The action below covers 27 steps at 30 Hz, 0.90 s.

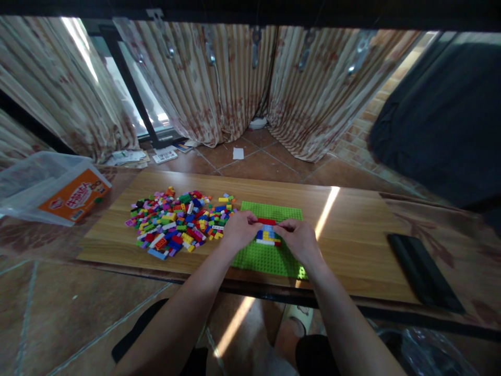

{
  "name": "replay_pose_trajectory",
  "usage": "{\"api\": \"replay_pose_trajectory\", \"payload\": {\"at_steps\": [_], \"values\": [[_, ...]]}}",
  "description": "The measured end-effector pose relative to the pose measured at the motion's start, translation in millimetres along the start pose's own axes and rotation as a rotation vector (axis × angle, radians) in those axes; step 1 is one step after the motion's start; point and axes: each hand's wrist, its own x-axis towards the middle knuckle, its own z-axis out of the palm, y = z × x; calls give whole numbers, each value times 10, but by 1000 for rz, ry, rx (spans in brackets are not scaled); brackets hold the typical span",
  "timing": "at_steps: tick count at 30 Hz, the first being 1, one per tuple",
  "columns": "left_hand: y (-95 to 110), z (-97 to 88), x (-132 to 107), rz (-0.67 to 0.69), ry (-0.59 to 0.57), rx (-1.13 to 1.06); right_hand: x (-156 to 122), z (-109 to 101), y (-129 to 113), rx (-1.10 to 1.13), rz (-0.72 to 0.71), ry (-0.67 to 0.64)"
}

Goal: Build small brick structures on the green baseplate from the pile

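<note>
A green studded baseplate (266, 266) lies on the wooden board, with a small group of toy bricks at its middle. In that group are a red brick (266, 222) at the back, a light blue brick (267, 228), a yellow one (266, 236) and a white one (265, 242) at the front. My left hand (241, 230) is closed at the left end of the light blue brick, thumb and fingers together. From the other side, my right hand (299, 239) pinches at its right end. The fingertips partly hide the brick's ends.
A big pile of loose bricks (176, 222) spreads over the wooden board (344, 250) left of the baseplate. Further left stands a clear plastic tub (58, 183) with an orange label. A long black object (425, 271) lies at the board's right end.
</note>
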Motion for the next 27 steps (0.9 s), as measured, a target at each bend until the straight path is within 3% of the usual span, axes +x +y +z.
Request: {"api": "replay_pose_trajectory", "payload": {"at_steps": [6, 14, 27], "values": [[3, -39, 16, 7, -47, -21, 19, 3, 23, -3, 3, -25], [108, -12, -7, -113, -23, 57, 6, -3, -15, -51, 1, -17], [99, 1, -50, -59, -23, 138, 2, -2, 40, 25, -31, -11]]}}
